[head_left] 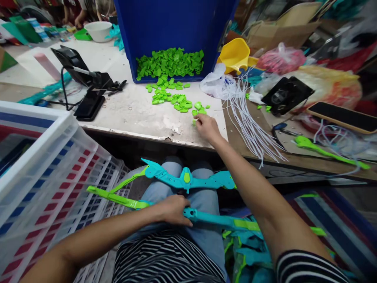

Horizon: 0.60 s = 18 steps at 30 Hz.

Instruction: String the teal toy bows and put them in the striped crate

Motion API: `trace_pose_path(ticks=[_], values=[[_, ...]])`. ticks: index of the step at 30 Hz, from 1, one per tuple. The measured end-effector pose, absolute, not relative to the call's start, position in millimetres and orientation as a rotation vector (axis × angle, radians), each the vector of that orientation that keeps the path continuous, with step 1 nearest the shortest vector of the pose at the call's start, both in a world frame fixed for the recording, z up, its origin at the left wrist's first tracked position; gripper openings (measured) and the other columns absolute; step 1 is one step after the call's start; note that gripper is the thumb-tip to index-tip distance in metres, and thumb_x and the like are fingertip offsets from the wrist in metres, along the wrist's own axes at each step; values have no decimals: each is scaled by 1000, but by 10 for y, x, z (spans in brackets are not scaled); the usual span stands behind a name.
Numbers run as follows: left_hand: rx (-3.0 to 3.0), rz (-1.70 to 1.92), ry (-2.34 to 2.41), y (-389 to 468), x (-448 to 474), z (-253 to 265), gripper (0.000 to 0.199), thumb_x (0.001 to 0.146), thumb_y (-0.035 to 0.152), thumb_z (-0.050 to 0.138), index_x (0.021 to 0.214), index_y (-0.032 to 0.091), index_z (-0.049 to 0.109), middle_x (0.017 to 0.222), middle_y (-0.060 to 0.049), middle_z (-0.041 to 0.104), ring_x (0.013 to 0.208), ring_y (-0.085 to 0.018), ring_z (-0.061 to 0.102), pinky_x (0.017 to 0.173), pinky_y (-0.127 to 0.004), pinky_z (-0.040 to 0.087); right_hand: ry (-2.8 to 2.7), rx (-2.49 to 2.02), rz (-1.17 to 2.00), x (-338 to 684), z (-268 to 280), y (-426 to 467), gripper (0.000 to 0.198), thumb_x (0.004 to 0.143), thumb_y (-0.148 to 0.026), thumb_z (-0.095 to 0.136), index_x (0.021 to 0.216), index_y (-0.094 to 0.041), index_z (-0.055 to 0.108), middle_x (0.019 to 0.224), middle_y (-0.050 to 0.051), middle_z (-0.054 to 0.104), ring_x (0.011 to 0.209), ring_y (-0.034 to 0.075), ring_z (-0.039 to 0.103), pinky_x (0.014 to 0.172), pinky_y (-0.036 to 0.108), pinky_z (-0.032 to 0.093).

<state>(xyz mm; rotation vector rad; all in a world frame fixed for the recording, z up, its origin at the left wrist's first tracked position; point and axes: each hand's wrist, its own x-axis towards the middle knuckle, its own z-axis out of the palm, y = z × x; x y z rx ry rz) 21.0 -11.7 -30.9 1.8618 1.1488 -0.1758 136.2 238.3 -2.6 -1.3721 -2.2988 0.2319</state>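
Across my lap lies a teal and green plastic toy bow part [210, 218], long and bar-shaped. My left hand [175, 210] is wrapped round its middle. Just beyond it, over my knees, rests a second teal bow-shaped part [171, 179] with a light green centre. My right hand [207, 127] is at the near side of the table, its fingers pinched at a small green plastic piece [194, 122]. Right by those fingertips are loose green pieces [182, 103], spilling from a large pile [171, 63] in a tipped blue bin [176, 23].
A white plastic basket [70, 122] stands at my left. On the table are a phone [90, 105], a black stand [79, 67], a bundle of white cords [247, 114], a yellow scoop [234, 55] and another phone [347, 116]. More teal parts [253, 255] lie low on the right.
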Motion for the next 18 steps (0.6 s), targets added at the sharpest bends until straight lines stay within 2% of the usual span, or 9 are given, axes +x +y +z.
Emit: trace_pose_path(ticks=[4, 7, 10, 13, 18], values=[[1707, -152, 1051, 34, 145, -475, 38, 67, 51, 70, 78, 16, 64, 71, -3, 63, 65, -18, 57, 55, -25, 37, -1914, -1638, 480, 1667, -71, 2271, 30, 80, -16, 48, 101, -12, 69, 89, 9, 72, 78, 20, 64, 73, 32, 49], [1570, -102, 1005, 100, 116, -582, 34, 66, 48, 71, 70, 15, 61, 60, 1, 57, 57, -14, 52, 52, -23, 34, -1824, -1786, 459, 1769, -86, 2146, 22, 77, -22, 54, 87, -15, 73, 84, 10, 72, 79, 25, 65, 72, 35, 50], [1515, -58, 1007, 145, 82, -625, 34, 63, 47, 73, 70, 15, 61, 63, 1, 57, 59, -13, 50, 53, -23, 33, -1951, -1750, 256, 1813, -61, 2071, 18, 78, -27, 57, 81, -17, 73, 83, 11, 72, 83, 28, 64, 75, 40, 50], [1464, -46, 1048, 180, 48, -634, 35, 63, 47, 72, 72, 15, 63, 68, 1, 59, 64, -13, 50, 56, -23, 34, -2160, -1510, 88, 1821, -36, 2113, 17, 79, -27, 59, 89, -17, 70, 96, 12, 70, 95, 29, 60, 87, 44, 47], [1305, -45, 1049, 211, -2, -647, 37, 65, 51, 70, 72, 15, 66, 67, 0, 61, 65, -14, 51, 59, -23, 35, -2364, -1447, 199, 1804, -34, 2185, 14, 80, -25, 64, 90, -16, 67, 95, 12, 69, 100, 29, 58, 93, 46, 44]])
